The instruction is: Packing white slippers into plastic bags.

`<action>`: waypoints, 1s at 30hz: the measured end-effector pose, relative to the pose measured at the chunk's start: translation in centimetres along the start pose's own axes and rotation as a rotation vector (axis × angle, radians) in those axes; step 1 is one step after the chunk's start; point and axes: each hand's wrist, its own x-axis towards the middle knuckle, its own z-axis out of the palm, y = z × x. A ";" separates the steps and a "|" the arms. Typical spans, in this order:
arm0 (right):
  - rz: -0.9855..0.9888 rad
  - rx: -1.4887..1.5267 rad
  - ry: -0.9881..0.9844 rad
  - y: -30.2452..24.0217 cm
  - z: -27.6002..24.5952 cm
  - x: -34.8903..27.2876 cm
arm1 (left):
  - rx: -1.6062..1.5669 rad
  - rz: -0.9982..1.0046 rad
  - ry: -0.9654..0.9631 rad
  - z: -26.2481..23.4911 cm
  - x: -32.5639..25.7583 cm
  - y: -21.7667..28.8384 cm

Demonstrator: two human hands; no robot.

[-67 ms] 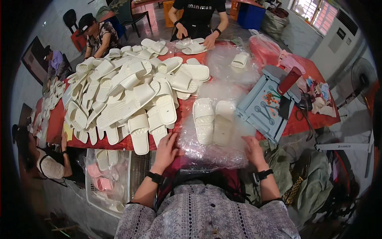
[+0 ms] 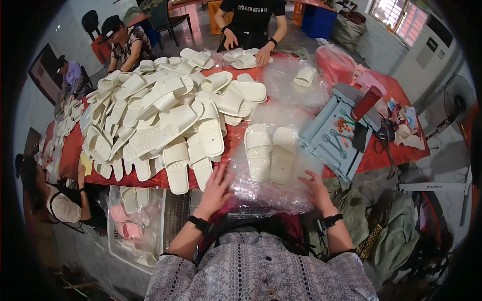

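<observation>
Left hand (image 2: 215,191) and right hand (image 2: 317,193) shift inward, your fingers loosely spread, empty. Cream-white moulded slippers (image 2: 257,158) sit between, amid clear crinkled plastic film (image 2: 271,200); grip film edges evenly.

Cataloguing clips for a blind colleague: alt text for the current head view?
The person's left hand and right hand, both open, flank two cream slippers amid clear plastic on a red-covered table. A slipper heap lies left, a blue-grey stand right.

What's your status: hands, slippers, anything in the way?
Left hand, right hand both open. White slipper pair ahead, amid clear plastic. Slipper pile close beside left hand.
</observation>
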 end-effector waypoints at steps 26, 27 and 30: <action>0.815 1.111 -0.537 1.8 1.0 0.3 | -2.135 -0.951 -0.201 1.5 1.1 5.4; 0.698 0.987 -0.522 1.3 0.8 0.1 | -2.139 -0.946 -0.172 2.2 1.0 5.2; 0.524 0.796 -0.473 2.3 0.8 -1.1 | -1.631 -0.824 -0.534 3.8 0.5 4.7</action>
